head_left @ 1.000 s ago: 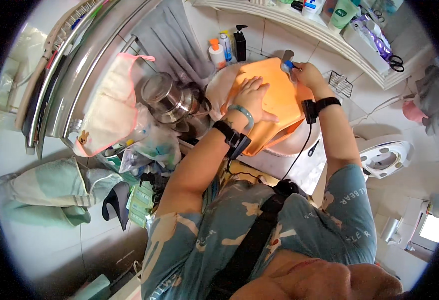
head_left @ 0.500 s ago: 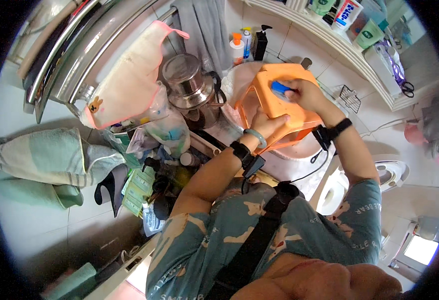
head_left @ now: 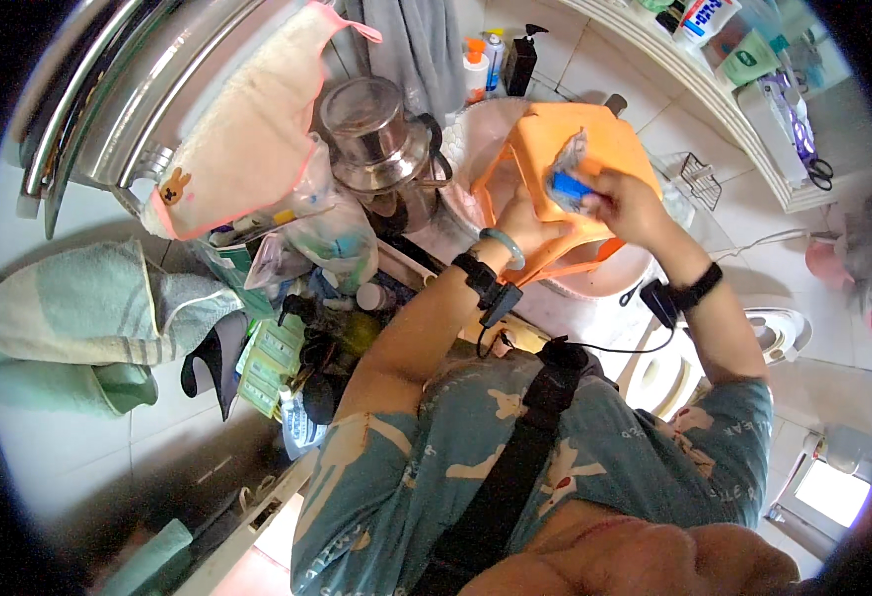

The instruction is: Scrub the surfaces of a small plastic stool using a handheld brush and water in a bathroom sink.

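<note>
Orange plastic fills the space between the two hands: it is a stool (head_left: 605, 134), and from where I stand the left hand (head_left: 523, 224) looks closed on its near lower side, thumb lying across the orange, the other fingers mostly hidden. The right hand (head_left: 627, 206) grips a blue tool (head_left: 568, 186) whose greyish end lies over the seat; I can't tell quite what it is, nor how hard it presses.

If this is scrubbing, as it seems, I'd want the left hold firm and low on the frame, so that the seat doesn't swing under each stroke. The right hand would do best keeping the tool flat and working from the middle to the rounded corners, with the stool turned to bring its legs round.

The stool is tilted over the basin (head_left: 595, 283), its seat facing up toward the person's eyes and its legs slanting down to the near left. Its axis from seat to feet therefore runs from far right to near left. The tool's length points away from the person, greyish end outermost.

Farther out, a steel pot (head_left: 364, 144) stands left of the basin, a black pump bottle (head_left: 521, 65) beyond it, and a wire rack (head_left: 701, 179) to the right.
</note>
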`<action>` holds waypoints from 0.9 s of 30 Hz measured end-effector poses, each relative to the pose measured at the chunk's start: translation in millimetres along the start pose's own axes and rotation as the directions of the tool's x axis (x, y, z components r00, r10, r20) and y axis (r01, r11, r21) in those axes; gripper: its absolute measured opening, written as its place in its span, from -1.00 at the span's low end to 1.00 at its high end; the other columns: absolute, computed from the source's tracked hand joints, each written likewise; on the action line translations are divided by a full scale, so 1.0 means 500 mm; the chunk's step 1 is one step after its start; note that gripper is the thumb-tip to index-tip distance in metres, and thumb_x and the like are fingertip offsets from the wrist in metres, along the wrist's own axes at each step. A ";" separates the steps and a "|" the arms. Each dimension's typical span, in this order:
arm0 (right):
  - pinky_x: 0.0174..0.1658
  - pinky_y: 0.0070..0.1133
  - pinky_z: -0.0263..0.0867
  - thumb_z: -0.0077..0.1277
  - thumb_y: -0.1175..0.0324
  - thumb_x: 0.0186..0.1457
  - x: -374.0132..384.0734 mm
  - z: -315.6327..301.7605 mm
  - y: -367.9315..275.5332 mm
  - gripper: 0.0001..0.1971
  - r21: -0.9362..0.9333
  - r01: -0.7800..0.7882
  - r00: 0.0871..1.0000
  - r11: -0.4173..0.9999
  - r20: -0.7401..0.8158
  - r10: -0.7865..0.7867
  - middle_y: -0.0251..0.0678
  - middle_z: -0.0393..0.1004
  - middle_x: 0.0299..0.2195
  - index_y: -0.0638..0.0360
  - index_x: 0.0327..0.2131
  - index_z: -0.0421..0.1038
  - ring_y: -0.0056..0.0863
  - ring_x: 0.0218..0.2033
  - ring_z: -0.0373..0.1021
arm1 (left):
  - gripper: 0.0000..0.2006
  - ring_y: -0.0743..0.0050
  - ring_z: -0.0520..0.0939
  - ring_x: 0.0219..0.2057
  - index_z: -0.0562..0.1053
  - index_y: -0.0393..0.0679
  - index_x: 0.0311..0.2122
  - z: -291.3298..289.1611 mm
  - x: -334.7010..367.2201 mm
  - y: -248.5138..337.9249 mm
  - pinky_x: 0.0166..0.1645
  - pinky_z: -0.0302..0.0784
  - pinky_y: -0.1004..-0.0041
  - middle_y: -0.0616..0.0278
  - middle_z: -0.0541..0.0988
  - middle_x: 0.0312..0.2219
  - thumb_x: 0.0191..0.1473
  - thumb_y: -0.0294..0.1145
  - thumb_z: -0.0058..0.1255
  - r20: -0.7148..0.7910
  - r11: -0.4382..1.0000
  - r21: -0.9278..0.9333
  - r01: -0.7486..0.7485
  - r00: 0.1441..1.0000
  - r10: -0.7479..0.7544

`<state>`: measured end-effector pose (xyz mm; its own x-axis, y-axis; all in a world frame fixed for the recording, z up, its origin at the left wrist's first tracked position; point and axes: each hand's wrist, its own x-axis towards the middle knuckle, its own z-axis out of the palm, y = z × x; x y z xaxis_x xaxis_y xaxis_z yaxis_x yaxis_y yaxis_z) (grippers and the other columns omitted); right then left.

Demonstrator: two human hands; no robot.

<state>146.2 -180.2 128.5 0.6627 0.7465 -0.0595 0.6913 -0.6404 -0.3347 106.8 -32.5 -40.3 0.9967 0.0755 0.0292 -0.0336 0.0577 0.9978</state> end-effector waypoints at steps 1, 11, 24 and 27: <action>-0.31 -0.36 0.28 0.01 0.29 -0.04 0.015 0.007 0.013 -0.64 -0.102 -0.039 0.997 0.994 -0.069 0.032 -0.11 0.43 -0.42 -0.13 -0.08 0.38 -0.13 -0.39 0.38 | -0.37 0.37 0.49 -0.17 0.28 -0.26 -0.11 0.005 -0.004 0.012 -0.09 0.42 0.43 0.18 0.47 -0.21 -0.36 -0.46 0.32 0.060 0.997 0.031 -0.066 0.996 0.064; -0.46 -0.40 0.29 0.00 0.35 -0.14 -0.065 -0.030 -0.044 -0.59 -0.448 0.095 0.995 0.889 0.016 -0.098 -0.28 0.32 -0.48 -0.24 -0.11 0.39 -0.29 -0.50 0.37 | -0.14 0.26 0.48 -0.13 0.12 -0.24 0.03 -0.039 -0.033 0.063 -0.03 0.38 0.39 0.09 0.46 -0.19 -0.43 -0.41 0.38 0.168 0.976 0.217 -0.004 0.985 -0.034; -0.40 -0.43 0.39 -0.16 0.42 -0.08 -0.039 0.041 -0.101 -0.69 -0.764 0.442 0.865 0.470 0.224 -0.449 -0.13 0.40 -0.31 0.30 -0.21 0.37 -0.24 -0.46 0.43 | -0.05 0.31 0.36 0.02 -0.01 -0.17 0.11 -0.008 -0.010 0.044 0.07 0.31 0.38 0.15 0.33 -0.01 -0.41 -0.54 0.33 0.224 0.973 -0.229 -0.026 0.971 0.079; -0.44 -0.42 0.38 -0.09 0.40 -0.12 -0.060 0.046 -0.063 -0.63 -0.492 0.255 0.965 0.832 0.070 -0.254 -0.20 0.39 -0.36 -0.01 -0.14 0.40 -0.26 -0.50 0.43 | -0.12 0.35 0.39 -0.01 0.06 -0.16 0.08 -0.037 -0.016 0.060 0.02 0.37 0.37 0.16 0.30 0.00 -0.39 -0.47 0.34 0.230 0.977 0.167 -0.136 0.968 0.096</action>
<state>97.9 -177.9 119.2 0.4433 0.8955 -0.0386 0.8862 -0.4314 0.1687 96.7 -13.0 -11.9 0.9790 -0.1507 0.1376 -0.1562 -0.1198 0.9804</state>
